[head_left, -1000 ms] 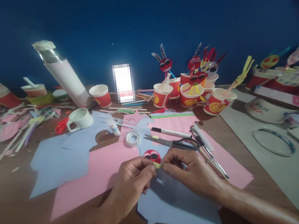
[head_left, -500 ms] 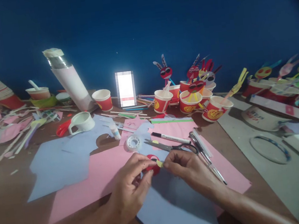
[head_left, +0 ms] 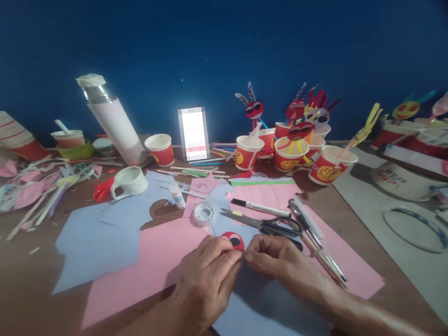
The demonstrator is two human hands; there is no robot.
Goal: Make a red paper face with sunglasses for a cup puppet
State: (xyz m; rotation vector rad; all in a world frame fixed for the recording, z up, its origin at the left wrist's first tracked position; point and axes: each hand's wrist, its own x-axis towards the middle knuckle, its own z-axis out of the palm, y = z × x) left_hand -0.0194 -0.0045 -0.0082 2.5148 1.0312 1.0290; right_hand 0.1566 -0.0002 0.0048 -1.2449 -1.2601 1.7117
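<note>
My left hand [head_left: 208, 277] is closed on a small red paper face [head_left: 238, 246], a disc with black-and-white eyes, covering its lower left part. Close by on the right, the thumb and forefinger of my right hand [head_left: 276, 256] are pinched together at the disc's lower edge. Whatever lies between those fingertips is hidden. Beneath both hands is blue paper [head_left: 261, 320] over a pink sheet [head_left: 154, 262]. Just beyond them lie black-handled scissors [head_left: 254, 221], a roll of clear tape [head_left: 204, 213] and a black-and-white marker [head_left: 261, 207].
A small glue bottle [head_left: 177, 196] and a white mug [head_left: 132, 182] stand farther back. Behind are a leaning flask [head_left: 116, 126], a red paper cup [head_left: 160, 151] and several cups with paper-faced figures [head_left: 291, 152]. Pens [head_left: 320, 251] lie to the right, paper scraps [head_left: 32, 190] left.
The yellow paper piece between my fingertips has gone out of sight. My left fingers have closed over the red face's lower part, and its eyes now show. The view has shifted slightly left.
</note>
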